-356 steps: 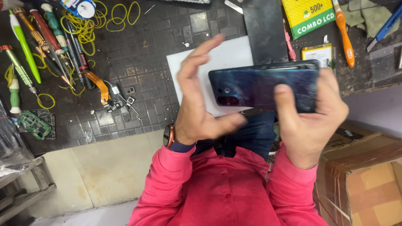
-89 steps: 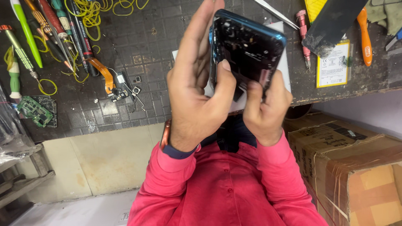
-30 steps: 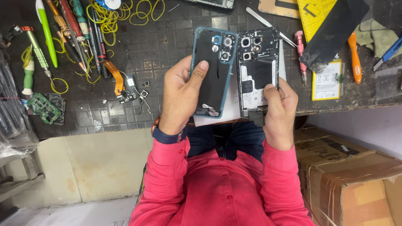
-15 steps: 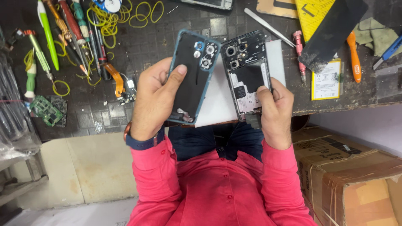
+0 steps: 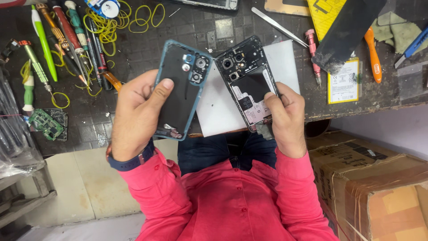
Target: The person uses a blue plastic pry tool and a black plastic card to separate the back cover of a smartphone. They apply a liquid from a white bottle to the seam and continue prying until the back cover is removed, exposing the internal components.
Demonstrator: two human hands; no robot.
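Note:
My left hand [image 5: 136, 116] grips a detached phone back cover [image 5: 183, 89], blue-rimmed with a dark inner face and camera holes at its top, thumb pressed on the inside. My right hand [image 5: 285, 118] holds the opened phone body [image 5: 247, 82], its camera modules, black shielding and white labels exposed. The two parts are held apart, side by side, above a white sheet [image 5: 218, 111] on the dark workbench [image 5: 133, 53]. My red shirt sleeves fill the lower part of the view.
Screwdrivers [image 5: 67, 40], a green pen [image 5: 42, 42] and yellow rubber bands [image 5: 133, 15] lie at the left, with a green circuit board [image 5: 47, 125]. Tweezers [image 5: 278, 27], a pink-handled driver [image 5: 314, 56], an orange tool [image 5: 372, 53] and a phone battery [image 5: 343, 80] lie at the right. Cardboard boxes [image 5: 379, 178] stand beside the bench.
The closed phone was opened: the back cover came away from the body. Over the last second my left hand has carried the cover leftward, widening the gap between the parts.

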